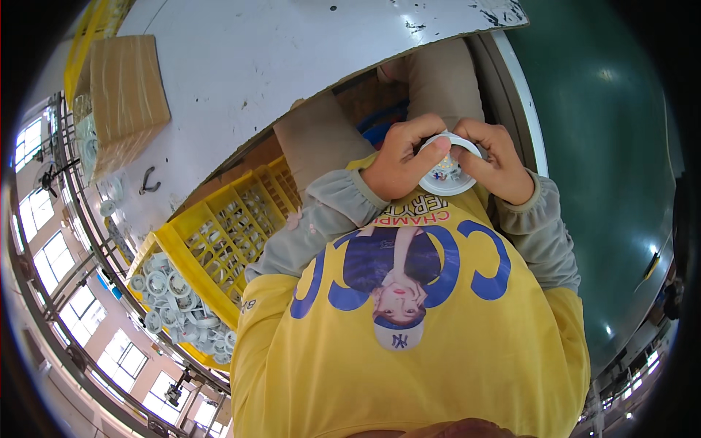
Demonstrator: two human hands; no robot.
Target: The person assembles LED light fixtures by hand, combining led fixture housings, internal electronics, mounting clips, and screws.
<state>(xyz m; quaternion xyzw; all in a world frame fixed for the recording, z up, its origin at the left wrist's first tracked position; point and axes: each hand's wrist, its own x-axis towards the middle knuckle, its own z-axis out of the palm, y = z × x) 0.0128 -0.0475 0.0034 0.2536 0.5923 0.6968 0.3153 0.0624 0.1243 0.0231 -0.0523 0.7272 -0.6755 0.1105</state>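
A white round light housing (pixel 454 187) is held up in front of my yellow shirt, with a small board bearing yellowish dots and coloured bits inside its rim. My left hand (pixel 400 162) grips its left side, the thumb laid over the rim. On the other side my right hand (pixel 505 162) has its fingers curled round the edge and its thumb reaching into the opening. Both thumbs press near the board. What the fingertips do behind the housing is hidden.
To my left stands a yellow plastic crate (pixel 191 271) beside a heap of white round housings (pixel 169 306). A white worktop (pixel 241 66) carries cutting pliers (pixel 150 180) and a cardboard box (pixel 128 98). On the right runs a green surface (pixel 599 168) with a pale metal edge (pixel 524 95).
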